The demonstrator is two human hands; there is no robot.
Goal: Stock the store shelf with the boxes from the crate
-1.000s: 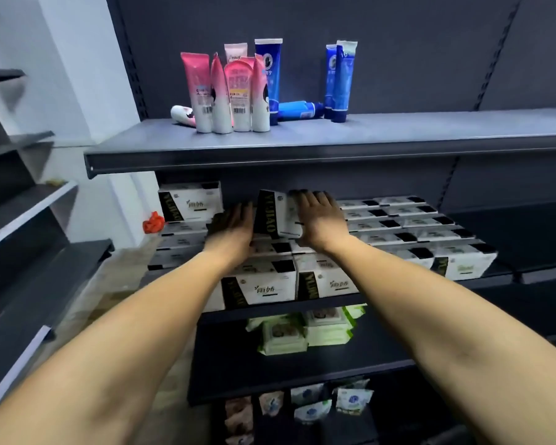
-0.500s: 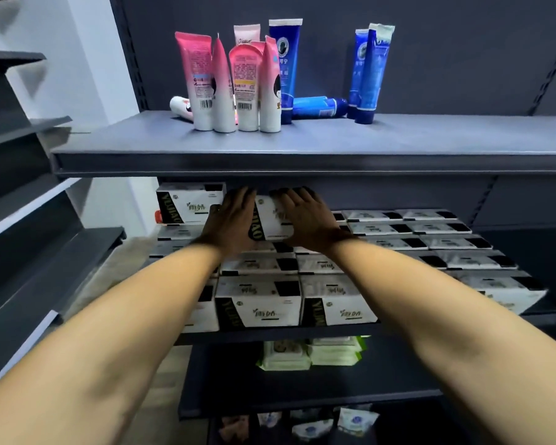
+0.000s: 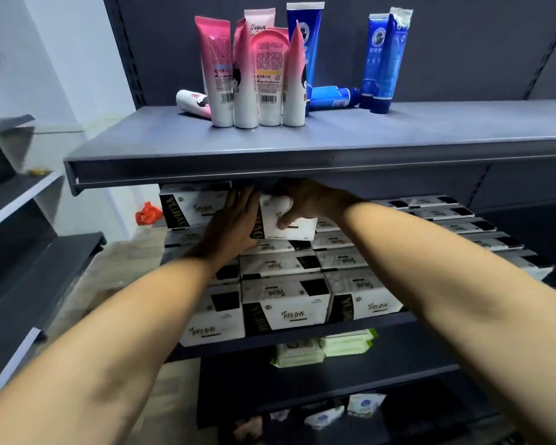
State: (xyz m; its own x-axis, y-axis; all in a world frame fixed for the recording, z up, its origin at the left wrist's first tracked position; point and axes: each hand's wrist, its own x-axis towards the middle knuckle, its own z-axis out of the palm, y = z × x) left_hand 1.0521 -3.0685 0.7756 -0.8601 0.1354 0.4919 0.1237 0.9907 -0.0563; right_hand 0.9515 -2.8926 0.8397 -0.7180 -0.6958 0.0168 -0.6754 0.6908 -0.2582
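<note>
A white box with a black end panel (image 3: 297,224) sits on the second layer of boxes, deep on the middle shelf (image 3: 360,326). My right hand (image 3: 305,200) grips it from the top right, thumb on its front face. My left hand (image 3: 235,223) lies flat against its left end, fingers straight. Another second-layer box (image 3: 193,205) stands just left of my left hand. Several rows of identical boxes (image 3: 286,300) fill the shelf below. The crate is out of view.
The upper shelf (image 3: 302,162) hangs just above my hands and carries pink tubes (image 3: 247,75) and blue tubes (image 3: 385,56). Green wipe packs (image 3: 321,348) lie on the shelf below. Grey shelving (image 3: 20,220) stands at left, with a red object (image 3: 148,214) on the floor.
The view has moved closer and lower toward the shelf. Both hands have pushed the box farther back under the upper shelf, and the right thumb now lies on its front face.
</note>
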